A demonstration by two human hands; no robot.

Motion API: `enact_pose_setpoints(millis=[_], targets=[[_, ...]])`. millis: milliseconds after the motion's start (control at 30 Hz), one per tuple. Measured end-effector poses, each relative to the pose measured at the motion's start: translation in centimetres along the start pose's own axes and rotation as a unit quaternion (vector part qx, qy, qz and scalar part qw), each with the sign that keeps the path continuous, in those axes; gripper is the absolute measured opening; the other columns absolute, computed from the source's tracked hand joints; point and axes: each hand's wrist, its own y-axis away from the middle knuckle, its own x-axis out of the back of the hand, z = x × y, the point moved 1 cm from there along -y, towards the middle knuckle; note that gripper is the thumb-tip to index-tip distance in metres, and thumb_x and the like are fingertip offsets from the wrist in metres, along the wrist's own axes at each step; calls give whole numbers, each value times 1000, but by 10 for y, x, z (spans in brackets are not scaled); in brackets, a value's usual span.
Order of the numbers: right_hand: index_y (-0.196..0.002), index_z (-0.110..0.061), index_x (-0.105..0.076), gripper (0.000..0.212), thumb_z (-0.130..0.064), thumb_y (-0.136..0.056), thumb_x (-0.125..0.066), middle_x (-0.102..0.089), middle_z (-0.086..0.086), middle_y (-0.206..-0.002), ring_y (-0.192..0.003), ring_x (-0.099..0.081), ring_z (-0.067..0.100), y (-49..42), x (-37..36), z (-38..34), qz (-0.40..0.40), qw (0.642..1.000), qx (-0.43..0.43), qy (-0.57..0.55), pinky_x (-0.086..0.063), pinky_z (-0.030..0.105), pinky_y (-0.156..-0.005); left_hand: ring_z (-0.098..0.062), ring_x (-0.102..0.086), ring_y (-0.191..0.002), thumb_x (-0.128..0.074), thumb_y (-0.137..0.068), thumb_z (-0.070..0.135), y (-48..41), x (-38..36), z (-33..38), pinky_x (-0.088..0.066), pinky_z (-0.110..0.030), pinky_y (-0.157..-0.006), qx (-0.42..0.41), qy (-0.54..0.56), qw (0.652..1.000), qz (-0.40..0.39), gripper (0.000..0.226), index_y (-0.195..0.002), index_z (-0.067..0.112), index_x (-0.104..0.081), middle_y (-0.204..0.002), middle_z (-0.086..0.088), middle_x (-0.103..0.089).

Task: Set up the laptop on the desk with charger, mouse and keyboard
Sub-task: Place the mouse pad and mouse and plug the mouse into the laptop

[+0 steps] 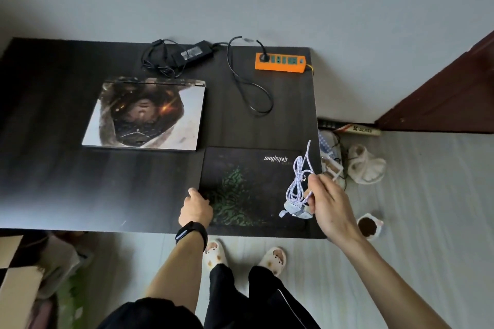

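Note:
A closed laptop with a printed picture on its lid lies on the dark desk. Behind it sits the black charger brick with coiled cables, one lead plugged into an orange power strip. A dark mouse pad with a green pattern lies at the front right. My left hand presses on the pad's left edge. My right hand holds a mouse by its bundled white-and-purple braided cable, the mouse hanging just over the pad. No keyboard is in view.
The desk's right edge drops to a floor cluttered with slippers, a small box and a cup with dark contents. A brown door stands at the right. Boxes sit at the lower left.

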Motion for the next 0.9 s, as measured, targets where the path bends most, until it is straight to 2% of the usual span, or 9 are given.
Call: enact_pose_setpoints(millis=[67,167,300,400,500,633,733,833,900], targets=[[-69,-9,-50,41,-32,-102,-48,-52,-4,-55,-54,-47,14,3,-3,-9,-6,1000,3,2,-41,37,-61,-37,-44,-127,-58,-93,28,4,3,-3,-43,-48,-95,-14,-29,999,-4,53,-137,9,-34,-138,-15,-45],[-70,-6,-49,40,-27,-103,-46,-49,-1,-54,-50,-44,11,7,-7,-31,-8,1000,-5,-29,-40,24,-54,-30,-40,-130,-64,-81,28,20,14,12,-42,-44,-103,-134,17,990,-27,73,-145,19,-32,-137,-7,-40],[-71,-6,-51,39,-26,-104,-46,-48,0,-51,-45,-43,10,8,-17,-48,-27,998,-14,-51,-38,19,-48,-14,-39,-128,-77,-60,27,76,32,50,-41,-29,-107,-361,87,901,-223,99,-147,35,-31,-140,6,-34],[-67,-9,-49,40,-24,-104,-45,-49,0,-48,-43,-42,13,7,-26,-56,-49,998,-20,-44,-38,25,-50,-9,-44,-123,-76,-64,52,102,35,75,-42,-29,-105,-426,28,879,-213,73,-131,35,-51,-140,12,-39],[-70,-6,-50,38,-24,-103,-45,-49,5,-47,-41,-42,15,3,-37,-70,-40,998,-19,-46,-40,26,-50,-19,-64,-94,-60,-87,50,100,50,87,-51,-33,-80,-416,26,899,-136,26,-95,26,-65,-102,5,-68],[-74,-9,-59,38,-30,-103,-46,-66,6,-63,-46,-51,15,-11,-42,-73,11,994,-44,-104,-44,30,-53,-19,-63,-74,-62,-90,50,84,70,83,-50,-32,-69,-396,44,911,-108,31,-89,20,-73,-78,2,-71],[-91,-19,-66,33,-45,-100,-48,-74,-4,-93,-70,-65,12,-14,-40,-53,30,998,-37,-29,-50,31,-65,-10,-57,-51,-69,-89,39,75,76,77,-53,-26,-57,-340,162,913,-155,22,-84,19,-77,-56,8,-63],[-115,-29,-61,39,-55,-86,-67,-66,-14,-109,-101,-63,6,2,-52,-14,-85,993,-54,66,-50,29,-90,-9,-59,-47,-71,-91,32,68,80,73,-60,-31,-54,-258,275,900,-219,21,-85,13,-78,-59,4,-65],[-116,-33,-59,49,-52,-75,-78,-70,-14,-108,-99,-66,2,16,-68,9,-135,985,-71,80,-53,26,-90,-14,-64,-53,-69,-92,33,64,82,74,-62,-35,-56,-240,281,900,-233,23,-87,12,-78,-67,-3,-69]])
